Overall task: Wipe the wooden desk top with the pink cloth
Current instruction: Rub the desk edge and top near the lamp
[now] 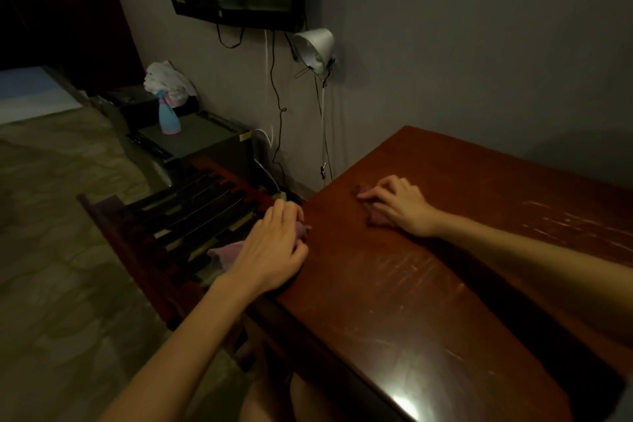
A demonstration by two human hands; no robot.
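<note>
On desk (428,301) — left hand (270,250) curling round pink cloth (224,253) at nine o'clock edge; right hand (399,204), fingers spread, pressing second cloth (375,220).

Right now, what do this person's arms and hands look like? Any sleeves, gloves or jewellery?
The left forearm and right forearm are bare as far as the picture shows; no sleeve comes into view. The left hand and right hand wear no gloves, and I see no ring, watch or bracelet, though the light is dim.
</note>
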